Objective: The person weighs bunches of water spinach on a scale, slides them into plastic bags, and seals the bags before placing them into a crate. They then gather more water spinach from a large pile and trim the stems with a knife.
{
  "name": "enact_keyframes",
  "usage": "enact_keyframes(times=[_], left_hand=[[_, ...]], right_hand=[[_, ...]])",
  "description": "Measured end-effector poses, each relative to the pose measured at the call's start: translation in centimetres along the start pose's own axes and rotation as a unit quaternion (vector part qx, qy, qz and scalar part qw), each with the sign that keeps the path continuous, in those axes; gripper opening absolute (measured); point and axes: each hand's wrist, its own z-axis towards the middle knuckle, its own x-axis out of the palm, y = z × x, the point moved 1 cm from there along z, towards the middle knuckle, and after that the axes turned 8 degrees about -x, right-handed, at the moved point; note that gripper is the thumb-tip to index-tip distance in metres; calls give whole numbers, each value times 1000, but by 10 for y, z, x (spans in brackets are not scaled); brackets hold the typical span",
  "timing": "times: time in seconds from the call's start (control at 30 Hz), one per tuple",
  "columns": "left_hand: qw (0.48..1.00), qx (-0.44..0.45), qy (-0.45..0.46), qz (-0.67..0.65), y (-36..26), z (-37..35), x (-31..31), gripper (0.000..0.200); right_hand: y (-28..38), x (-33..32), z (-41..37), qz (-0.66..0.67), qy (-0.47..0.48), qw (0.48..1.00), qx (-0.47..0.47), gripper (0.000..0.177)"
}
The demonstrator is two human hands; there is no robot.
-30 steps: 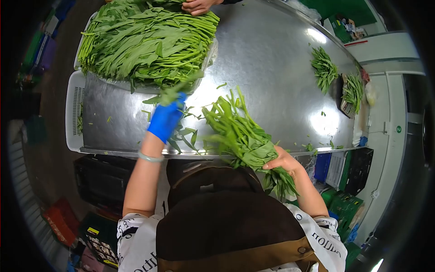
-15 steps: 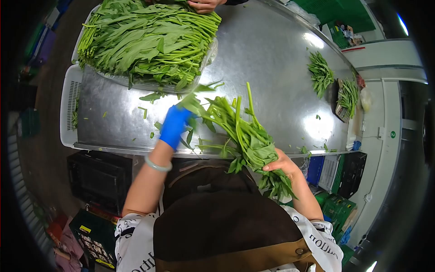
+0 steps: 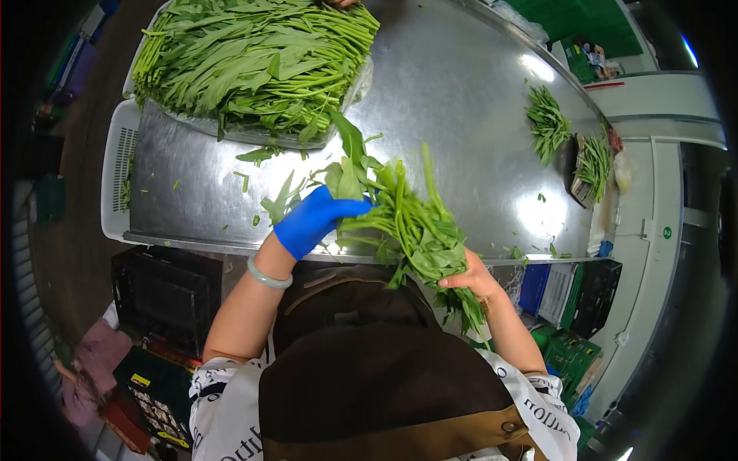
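A bunch of leafy greens [image 3: 432,244], which looks like water spinach, hangs over the table's near edge. My right hand [image 3: 470,278] is closed round its leafy lower part, with leaves sticking out below the palm. The cut stems point up and away from me. My left hand [image 3: 314,219], in a blue glove, is closed at the left side of the bunch, thumb and fingers pinching a leafy stem [image 3: 350,178]. Its fingertips are partly hidden among the leaves. Beyond my hands lies a large pile of the same greens [image 3: 254,69] on clear plastic.
The steel table [image 3: 453,92] carries loose leaf scraps. Two small bunches [image 3: 547,127] [image 3: 593,165] lie at its right end. White baskets [image 3: 117,184] stand at the left. Below are a black crate [image 3: 165,296] and green crates [image 3: 573,357]. Another person's hand [image 3: 340,3] touches the pile.
My left hand has moved right, from beside the bunch to its stems. The bunch has shifted slightly left and down. The other person's hand has mostly left the view at the top.
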Motion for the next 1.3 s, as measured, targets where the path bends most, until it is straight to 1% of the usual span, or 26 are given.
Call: enact_keyframes(times=[0.03,0.07,0.13,0.17,0.27,0.3,0.4,0.43,0.53,0.57,0.6,0.63,0.67,0.7,0.73,0.8,0.9,1.0,1.03,1.07,1.13,1.17,1.2,1.23,1.27,1.3], left_hand=[[999,12,8,31,-4,-4,0,44],[998,-6,16,54,-7,-8,1,43],[993,-44,29,103,-12,-15,4,42],[991,-53,-2,123,-10,-17,6,39],[984,-104,-40,142,-9,-18,17,40],[980,-105,-11,171,0,-12,10,39],[983,-28,-9,181,5,-14,35,32],[976,23,15,217,19,-10,30,28],[926,11,-97,365,25,-10,28,28],[914,-23,-63,401,16,-8,22,27],[955,2,-74,286,14,-9,21,26],[981,35,-87,168,12,-10,20,25],[990,23,-65,122,6,-14,22,24],[990,16,-44,132,11,-11,15,26],[990,-55,-76,108,14,-9,16,28],[992,-8,-93,82,15,-12,19,34],[985,1,-68,156,1,-24,25,40],[946,-41,-45,317,26,-10,12,43],[963,24,-32,267,36,-9,8,41],[965,4,-46,257,38,-9,-1,39],[969,-35,-60,237,35,-8,-14,36],[973,-48,-133,180,24,-11,-12,33],[970,-64,-199,122,9,-17,-6,30],[984,-46,-173,9,-6,-28,2,29],[983,-34,-145,-105,-16,-36,2,29],[982,11,-114,-152,-10,-32,-14,30]], right_hand=[[-1,-3,-1,11,-15,1000,-4,78],[-3,-5,-1,22,-31,999,-7,77],[-6,-6,-1,15,-18,1000,-12,76],[-6,-5,-1,10,-7,1000,-14,76],[-3,1,-2,5,8,1000,-21,75],[-2,3,-2,6,10,1000,-24,75],[-1,3,-1,-25,24,999,-37,73],[-1,2,-1,-27,18,999,-36,73],[-5,-3,-1,-32,5,999,-23,73],[-8,-3,-2,-35,2,999,-16,73],[-11,-4,-2,-37,4,999,-9,73],[-16,-6,-1,-51,3,999,-11,73],[-20,-8,1,-65,3,998,-14,73],[-21,-7,2,-58,10,998,-23,72],[-21,-5,3,-52,14,998,-31,72],[-22,-4,3,-73,8,997,-39,72],[-13,-1,3,-101,-10,993,-64,71],[-13,-1,6,-161,-6,982,-95,69],[-12,-1,9,-177,5,979,-102,69],[-10,0,11,-194,14,975,-109,69],[-12,-2,15,-237,25,967,-92,68],[-10,-6,14,-261,21,962,-81,68],[-2,-4,15,-256,28,963,-74,68],[5,1,17,-252,32,965,-64,68],[-2,-3,19,-187,38,981,-45,70],[-12,-8,23,-120,43,991,-31,72]])
